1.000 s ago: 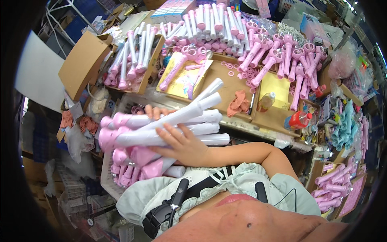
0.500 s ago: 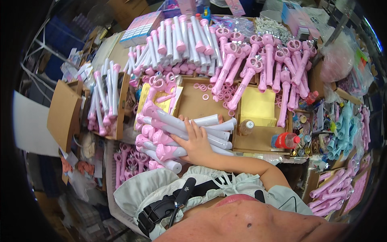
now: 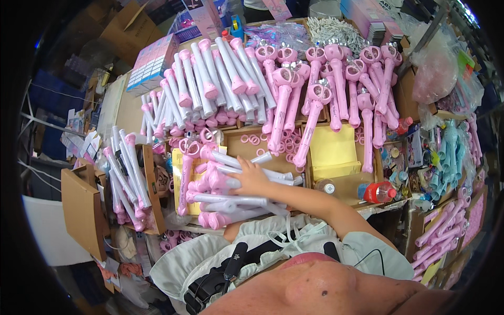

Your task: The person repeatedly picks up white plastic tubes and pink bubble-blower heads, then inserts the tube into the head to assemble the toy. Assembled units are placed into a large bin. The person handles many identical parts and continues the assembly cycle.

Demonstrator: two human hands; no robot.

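A loose bundle of toy wand handles (image 3: 247,200), white tubes with pink ends, lies across the front of the table before me. From the right my right hand (image 3: 251,179) reaches over it, fingers apart and curled over the upper tubes. Only a bit of my left forearm (image 3: 231,231) shows at the bundle's near side; my left hand is hidden beneath or behind the tubes. Just left of the bundle, a pink wand with a ring-shaped head (image 3: 184,184) lies on yellow printed paper (image 3: 177,163).
Behind are a big pile of white-tubed handles (image 3: 210,79) and a row of pink wands (image 3: 315,105). Pink rings (image 3: 286,144) lie in a cardboard tray. To the right stand a clear bottle (image 3: 325,186) and a red-labelled bottle (image 3: 378,192). A carton (image 3: 155,184) of handles sits left.
The bundle has come down and its tubes have spread and shifted. My right hand stays on it, now nearer the pink ends. Fingertips seen beyond the tubes are now hidden. The view has shifted.
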